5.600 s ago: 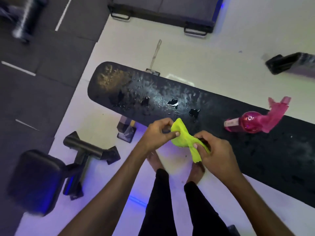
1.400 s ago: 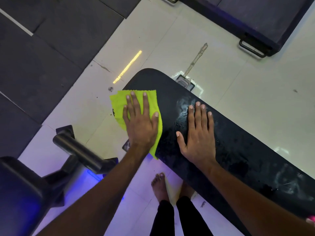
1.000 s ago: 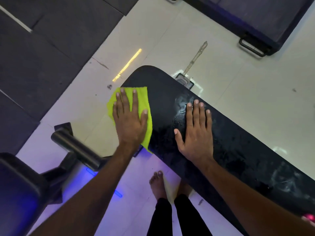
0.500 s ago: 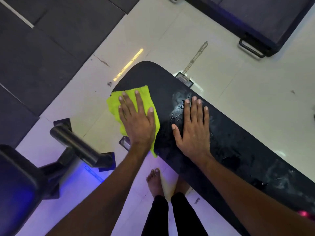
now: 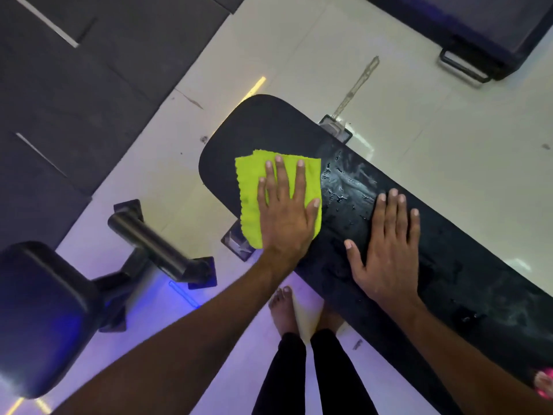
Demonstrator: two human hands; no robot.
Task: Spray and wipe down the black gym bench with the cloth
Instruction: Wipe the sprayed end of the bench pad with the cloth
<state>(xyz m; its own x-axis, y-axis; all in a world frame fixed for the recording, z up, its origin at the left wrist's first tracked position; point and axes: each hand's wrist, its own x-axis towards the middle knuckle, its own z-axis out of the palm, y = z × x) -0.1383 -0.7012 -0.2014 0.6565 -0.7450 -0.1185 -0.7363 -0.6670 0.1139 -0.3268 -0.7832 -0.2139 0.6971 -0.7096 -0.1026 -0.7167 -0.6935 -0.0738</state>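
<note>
The black gym bench [image 5: 269, 124] runs from upper centre down to the lower right. A patch of its top is wet, with droplets [image 5: 344, 181] between my hands. A lime-green cloth [image 5: 248, 187] lies spread near the bench's rounded end, its lower corner hanging over the near edge. My left hand [image 5: 284, 214] presses flat on the cloth, fingers spread. My right hand [image 5: 389, 250] rests flat and bare on the bench top to the right of the wet patch. A sliver of the pink spray bottle [image 5: 544, 383] shows at the right edge.
A second padded seat [image 5: 39, 310] with a steel bar [image 5: 149, 238] stands on the floor at the left. A black platform with handles [image 5: 478, 31] fills the top right. Dark rubber mats [image 5: 74, 85] cover the upper left. My bare feet [image 5: 284, 307] stand beside the bench.
My left hand has slid the cloth rightward, from overhanging the bench's left edge onto the top near the wet patch. My right hand sits a little further right along the bench.
</note>
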